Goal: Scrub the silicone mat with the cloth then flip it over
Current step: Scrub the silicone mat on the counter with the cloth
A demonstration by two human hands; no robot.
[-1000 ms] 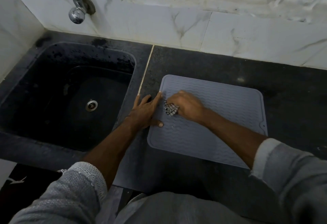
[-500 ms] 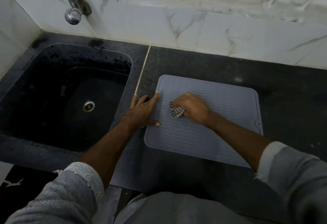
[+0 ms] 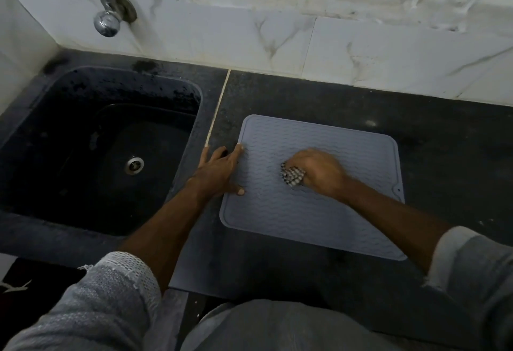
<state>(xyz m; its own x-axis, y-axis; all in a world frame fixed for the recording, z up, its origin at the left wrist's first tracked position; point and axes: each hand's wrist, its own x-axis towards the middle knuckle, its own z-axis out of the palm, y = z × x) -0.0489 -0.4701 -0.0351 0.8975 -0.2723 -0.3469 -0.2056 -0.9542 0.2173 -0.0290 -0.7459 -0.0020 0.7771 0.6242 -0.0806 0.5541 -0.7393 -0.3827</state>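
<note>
A grey silicone mat [image 3: 341,142] with a wavy ribbed surface lies flat on the dark counter, right of the sink. My right hand [image 3: 319,171] grips a bunched checked cloth [image 3: 292,175] and presses it on the middle of the mat; the hand looks slightly blurred. My left hand [image 3: 219,171] lies flat with straight fingers on the mat's left edge and the counter beside it, thumb on the mat.
A black sink [image 3: 97,145] with a metal drain [image 3: 134,165] fills the left side. A chrome tap [image 3: 105,21] curves out of the marble wall above it. Dark counter [image 3: 430,139] extends behind and right of the mat, ending at the tiled wall.
My right hand has slid the cloth to the right, from near the mat's left edge toward its middle. The left hand has stayed pressed on the left edge.
</note>
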